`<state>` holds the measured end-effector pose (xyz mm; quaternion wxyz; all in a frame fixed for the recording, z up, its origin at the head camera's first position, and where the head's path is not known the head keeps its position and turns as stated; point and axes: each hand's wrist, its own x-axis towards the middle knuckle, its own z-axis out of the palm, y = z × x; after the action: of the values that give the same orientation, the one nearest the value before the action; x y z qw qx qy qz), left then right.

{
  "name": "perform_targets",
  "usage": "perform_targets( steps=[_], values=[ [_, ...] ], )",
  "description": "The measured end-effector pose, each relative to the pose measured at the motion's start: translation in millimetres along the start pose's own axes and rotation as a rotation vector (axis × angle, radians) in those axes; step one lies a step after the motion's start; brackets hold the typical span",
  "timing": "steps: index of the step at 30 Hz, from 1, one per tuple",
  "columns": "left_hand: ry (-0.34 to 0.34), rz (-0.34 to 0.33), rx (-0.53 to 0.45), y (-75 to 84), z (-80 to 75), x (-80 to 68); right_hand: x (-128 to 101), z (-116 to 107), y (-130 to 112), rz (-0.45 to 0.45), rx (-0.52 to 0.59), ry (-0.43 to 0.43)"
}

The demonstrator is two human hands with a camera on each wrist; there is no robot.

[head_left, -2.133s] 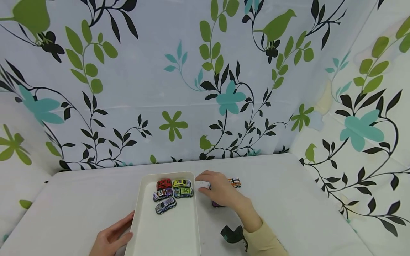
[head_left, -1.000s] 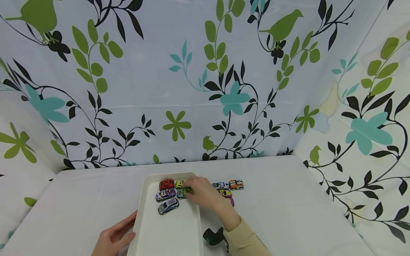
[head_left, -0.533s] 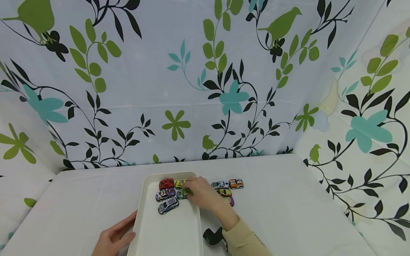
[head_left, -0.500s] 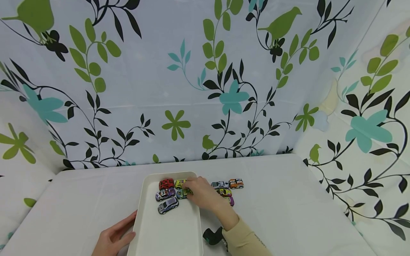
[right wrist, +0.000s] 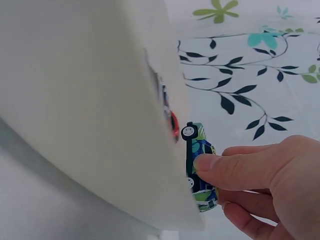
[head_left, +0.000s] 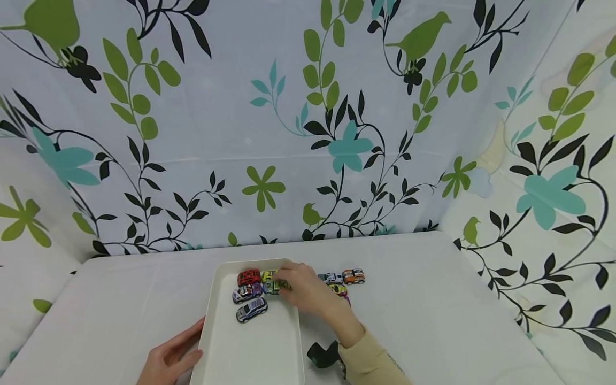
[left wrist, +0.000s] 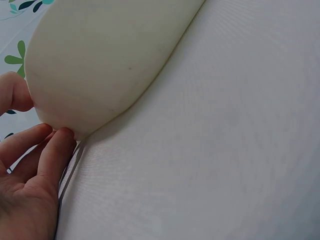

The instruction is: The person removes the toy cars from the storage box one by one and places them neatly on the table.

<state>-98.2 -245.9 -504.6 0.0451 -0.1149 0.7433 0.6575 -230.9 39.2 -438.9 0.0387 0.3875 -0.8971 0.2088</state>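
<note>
My right hand [head_left: 305, 289] reaches over the right rim of a white tray [head_left: 250, 353]. Its thumb and fingers pinch a green toy car [right wrist: 200, 160], seen plainly in the right wrist view; in the head view the fingers partly cover it. Beside it in the tray are a red toy car [head_left: 248, 277], a yellow-green one [head_left: 268, 276], a purple-and-white one [head_left: 247, 293] and a silver one [head_left: 252, 310]. My left hand [head_left: 170, 355] holds the tray's left wall; in the left wrist view its fingertips [left wrist: 62, 134] press against the edge.
Right of the tray, a white toy car [head_left: 330, 278], an orange one [head_left: 353, 276] and a yellow one [head_left: 339, 290] lie on the white table [head_left: 433, 321]. A purple one is mostly behind the right hand. A black object [head_left: 323, 355] sits by the right sleeve. Patterned cloth hangs behind.
My right hand has come from the cars on the table to the green toy car in the tray. That car has shifted slightly toward the back-left. The left hand stays at the tray.
</note>
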Motion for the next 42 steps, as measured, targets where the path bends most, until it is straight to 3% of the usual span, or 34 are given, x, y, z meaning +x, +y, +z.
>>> perform_targets(
  steps=[14, 25, 42],
  values=[
    [0.001, 0.048, -0.008, -6.7, -4.5, 0.0, -12, -16, -3, -0.025, 0.042, 0.009],
    [-0.018, -0.017, -0.043, -3.7, -5.5, -1.6, -25, -22, 3, -0.007, 0.027, -0.013],
    [-0.018, 0.047, -0.005, -2.7, -2.6, 1.1, -48, -32, 21, -0.025, -0.014, 0.023]
  ],
)
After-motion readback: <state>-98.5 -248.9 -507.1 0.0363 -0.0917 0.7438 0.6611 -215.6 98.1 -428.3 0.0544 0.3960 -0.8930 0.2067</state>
